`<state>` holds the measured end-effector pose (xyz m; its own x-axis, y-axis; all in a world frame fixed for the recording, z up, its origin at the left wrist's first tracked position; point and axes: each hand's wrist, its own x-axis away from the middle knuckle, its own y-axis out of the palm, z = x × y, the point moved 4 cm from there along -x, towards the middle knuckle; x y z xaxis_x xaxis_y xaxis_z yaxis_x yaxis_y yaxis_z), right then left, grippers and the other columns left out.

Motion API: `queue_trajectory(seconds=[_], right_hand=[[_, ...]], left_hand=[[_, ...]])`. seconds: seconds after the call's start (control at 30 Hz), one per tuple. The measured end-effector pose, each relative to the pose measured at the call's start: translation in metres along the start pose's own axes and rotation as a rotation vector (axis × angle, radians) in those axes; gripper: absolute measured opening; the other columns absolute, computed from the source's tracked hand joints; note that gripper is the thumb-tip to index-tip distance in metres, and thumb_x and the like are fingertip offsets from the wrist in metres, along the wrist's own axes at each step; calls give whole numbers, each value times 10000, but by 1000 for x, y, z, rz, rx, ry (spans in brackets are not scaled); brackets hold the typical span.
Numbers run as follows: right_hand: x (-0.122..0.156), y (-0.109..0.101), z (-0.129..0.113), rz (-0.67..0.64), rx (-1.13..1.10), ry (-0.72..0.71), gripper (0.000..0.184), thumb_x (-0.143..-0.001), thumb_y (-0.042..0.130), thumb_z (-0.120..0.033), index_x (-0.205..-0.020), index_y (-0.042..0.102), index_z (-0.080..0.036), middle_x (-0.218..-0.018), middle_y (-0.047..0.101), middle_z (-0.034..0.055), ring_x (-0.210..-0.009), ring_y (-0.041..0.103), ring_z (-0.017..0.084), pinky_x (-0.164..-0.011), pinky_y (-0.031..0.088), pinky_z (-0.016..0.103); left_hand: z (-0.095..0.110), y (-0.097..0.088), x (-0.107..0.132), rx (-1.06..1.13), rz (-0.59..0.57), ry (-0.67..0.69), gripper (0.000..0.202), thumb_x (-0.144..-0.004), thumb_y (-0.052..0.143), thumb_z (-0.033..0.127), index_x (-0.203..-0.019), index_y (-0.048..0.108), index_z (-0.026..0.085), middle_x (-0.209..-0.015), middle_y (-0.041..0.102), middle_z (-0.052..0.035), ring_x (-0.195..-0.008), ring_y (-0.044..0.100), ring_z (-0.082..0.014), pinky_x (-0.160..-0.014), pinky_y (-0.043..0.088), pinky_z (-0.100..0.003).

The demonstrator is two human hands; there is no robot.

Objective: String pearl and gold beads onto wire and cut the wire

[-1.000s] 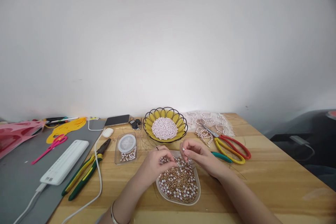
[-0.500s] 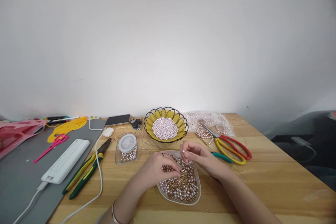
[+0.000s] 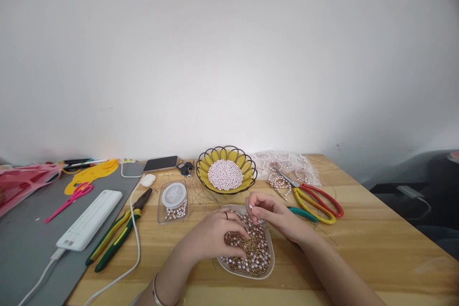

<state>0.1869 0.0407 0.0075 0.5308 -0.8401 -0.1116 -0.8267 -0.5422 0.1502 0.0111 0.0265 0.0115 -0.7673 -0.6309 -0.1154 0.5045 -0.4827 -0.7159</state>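
Note:
A pale tray (image 3: 267, 272) on the wooden table is filled with brown, gold and pearly beads (image 3: 253, 253). My left hand (image 3: 224, 234) is over the tray's left side, thumb and fingers apart above the beads, with nothing visible between them. At the tray's upper right, my right hand (image 3: 267, 213) pinches a small pale bead (image 3: 251, 206) between thumb and fingertips. Any thread at that bead is too fine to make out. Behind the tray stands a yellow basket with a black wire rim (image 3: 201, 179), holding many small pale pink beads (image 3: 225, 175).
Right of the basket lie red-and-yellow-handled scissors (image 3: 319, 203), a bead strand (image 3: 278, 184) and a bagged pile of beads (image 3: 297, 165). To the left are a clear box with a spool (image 3: 174, 196), pliers (image 3: 118, 234), a white power bank (image 3: 89, 220), a phone (image 3: 160, 163) and pink scissors (image 3: 70, 201).
My left thumb and fingers have spread from a near pinch, the thumb moving down over the beads. My right hand has stayed in place with its bead.

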Motion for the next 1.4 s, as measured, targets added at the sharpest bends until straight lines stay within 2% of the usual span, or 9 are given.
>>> queue_trajectory(seconds=[0.17,0.33,0.47,0.57,0.73,1.0,1.17,1.33,1.4], right_hand=[[0,0,0,-3,0,7,371,-887,751,-517,-807,589,-193,-692,586,-36,-655,508,131,-662,393,265],[0,1,0,-3,5,12,377,-886,746,-529,-812,587,-195,-692,588,-35,-653,504,134,-658,381,269],[0,1,0,-1,18,13,389,-885,745,-537,-800,582,-193,-685,581,-37,-653,498,132,-663,373,270],[0,1,0,-2,23,17,392,-879,750,-537,-799,578,-194,-685,581,-36,-649,501,134,-660,377,273],[0,1,0,-5,28,20,394,-878,745,-545,-803,578,-196,-689,581,-31,-647,505,139,-662,384,278],[-1,1,3,-10,26,19,385,-885,735,-543,-808,578,-200,-690,577,-26,-648,495,147,-659,372,286],[-1,1,1,-14,31,10,371,-894,732,-529,-809,584,-199,-694,574,-30,-657,496,146,-669,371,285],[-1,0,1,-13,24,18,383,-885,739,-540,-807,582,-200,-689,581,-31,-656,506,145,-673,380,283],[-1,0,2,-20,21,16,388,-883,741,-545,-806,583,-199,-687,590,-28,-654,510,146,-671,379,284]], left_hand=[[-1,6,-2,-40,-62,53,187,-745,896,234,-913,813,231,-924,780,-20,-961,713,-222,-1044,436,-380],[1,-4,1,-56,-6,-1,272,-760,881,252,-1015,791,228,-1062,749,-55,-1040,686,-238,-955,493,-350],[-2,-7,2,-115,-22,6,169,-757,889,284,-886,792,235,-899,760,0,-917,696,-204,-1075,410,-406],[-6,-4,2,-159,-60,2,138,-781,868,300,-873,791,232,-844,766,1,-945,683,-223,-994,436,-382],[-1,-3,2,-195,-44,9,32,-837,787,210,-842,760,228,-840,754,-3,-949,671,-223,-946,419,-365],[4,-3,2,-186,-38,-18,147,-787,702,74,-817,703,217,-866,746,-2,-964,671,-226,-948,420,-361],[6,-7,3,-105,44,-34,192,-807,671,62,-914,732,209,-933,746,-32,-956,675,-223,-922,471,-337],[4,-13,3,60,126,-83,75,-892,690,156,-909,751,195,-915,741,-38,-861,680,-190,-799,500,-275],[3,-18,2,132,207,-106,56,-894,703,185,-895,759,191,-886,751,-37,-843,684,-191,-794,501,-279]])
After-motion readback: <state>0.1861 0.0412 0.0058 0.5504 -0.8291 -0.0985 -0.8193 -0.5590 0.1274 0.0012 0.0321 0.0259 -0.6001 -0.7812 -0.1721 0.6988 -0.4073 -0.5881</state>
